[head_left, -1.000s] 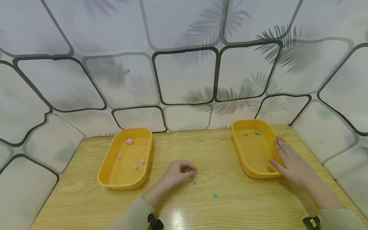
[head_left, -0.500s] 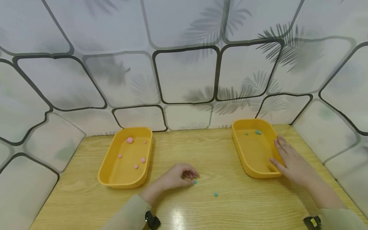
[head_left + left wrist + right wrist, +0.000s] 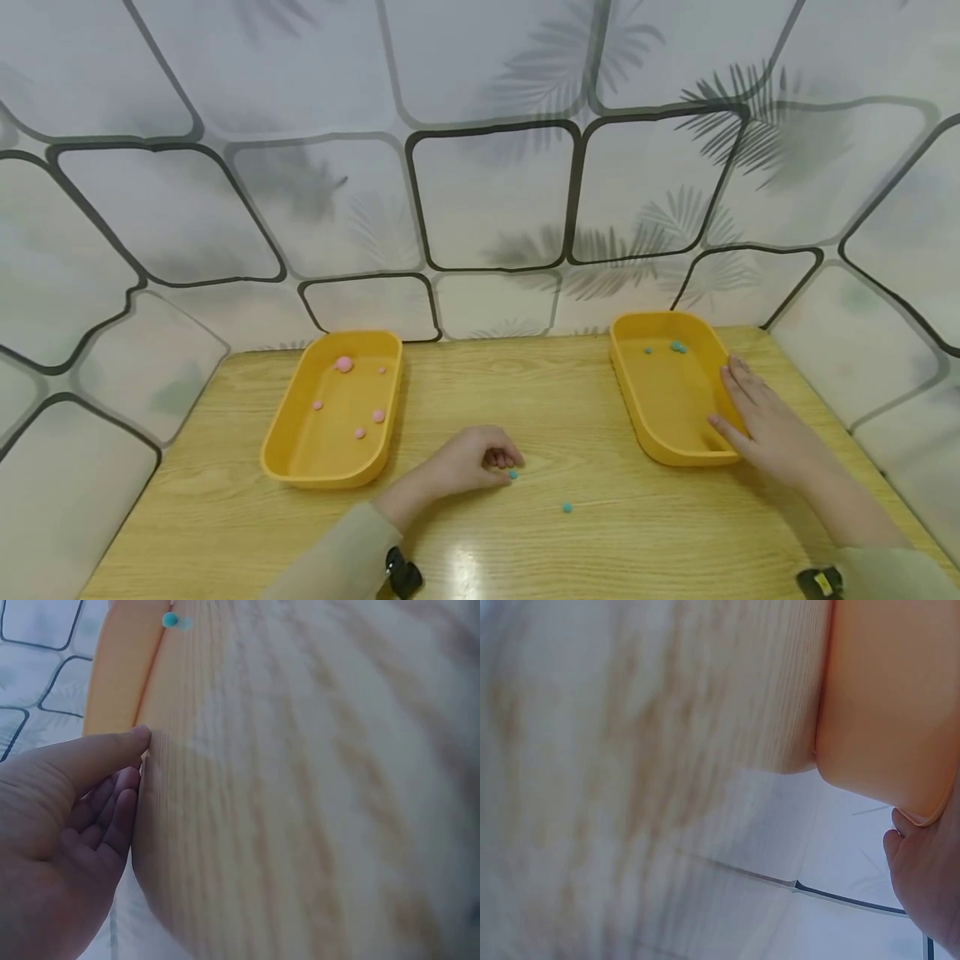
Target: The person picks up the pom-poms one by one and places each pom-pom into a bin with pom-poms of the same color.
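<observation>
My left hand [image 3: 480, 458] lies on the wooden table [image 3: 570, 417] with its fingers curled under. Its fingertips are right at a small teal bead [image 3: 513, 474], which still lies on the wood. The left wrist view shows the left hand [image 3: 67, 825] holding nothing, thumb tip on the table. A second teal bead [image 3: 567, 507] lies a little nearer to me, also seen as a teal bead [image 3: 170, 620]. My right hand [image 3: 761, 421] rests with straight fingers on the right rim of the right yellow tray [image 3: 645, 433], thumb just inside it.
The right tray [image 3: 885, 697] holds a few teal beads [image 3: 677, 346] at its far end. A left yellow tray [image 3: 300, 467] holds several pink beads [image 3: 344, 364]. Patterned panels wall the table at the back and both sides.
My left hand slid down and right until its curled fingers reached the nearer teal bead. The right hand and both trays stayed where they were.
</observation>
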Tool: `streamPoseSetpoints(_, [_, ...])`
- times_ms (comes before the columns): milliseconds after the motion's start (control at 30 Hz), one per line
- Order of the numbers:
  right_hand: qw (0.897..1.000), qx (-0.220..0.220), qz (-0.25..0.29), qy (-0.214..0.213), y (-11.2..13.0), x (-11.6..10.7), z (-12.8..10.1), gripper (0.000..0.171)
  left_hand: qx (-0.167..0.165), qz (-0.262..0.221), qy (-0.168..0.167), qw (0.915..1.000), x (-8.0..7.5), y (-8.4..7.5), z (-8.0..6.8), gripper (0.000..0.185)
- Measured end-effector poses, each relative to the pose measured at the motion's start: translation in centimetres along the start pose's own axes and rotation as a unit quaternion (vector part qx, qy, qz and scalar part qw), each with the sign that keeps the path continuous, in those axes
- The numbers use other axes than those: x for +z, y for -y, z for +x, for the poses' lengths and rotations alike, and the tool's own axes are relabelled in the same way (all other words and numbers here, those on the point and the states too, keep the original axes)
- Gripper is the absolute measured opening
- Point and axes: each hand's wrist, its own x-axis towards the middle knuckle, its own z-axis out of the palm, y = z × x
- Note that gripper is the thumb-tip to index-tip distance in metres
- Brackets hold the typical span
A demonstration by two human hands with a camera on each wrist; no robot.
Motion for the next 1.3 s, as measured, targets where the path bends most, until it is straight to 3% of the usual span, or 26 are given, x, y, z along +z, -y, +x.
streamPoseSetpoints(800, [1.0, -0.008, -0.002, -0.006, -0.7, 0.4, -0.2, 0.077, 0.014, 0.041, -0.01, 0.999, 0.4, 0.0, 0.3, 0.006])
streamPoseSetpoints(1300, [1.0, -0.009, -0.004, -0.011, -0.7, 0.4, -0.1, 0.077, -0.031, -0.001, -0.05, 0.9983, 0.5, 0.1, 1.2, 0.004])
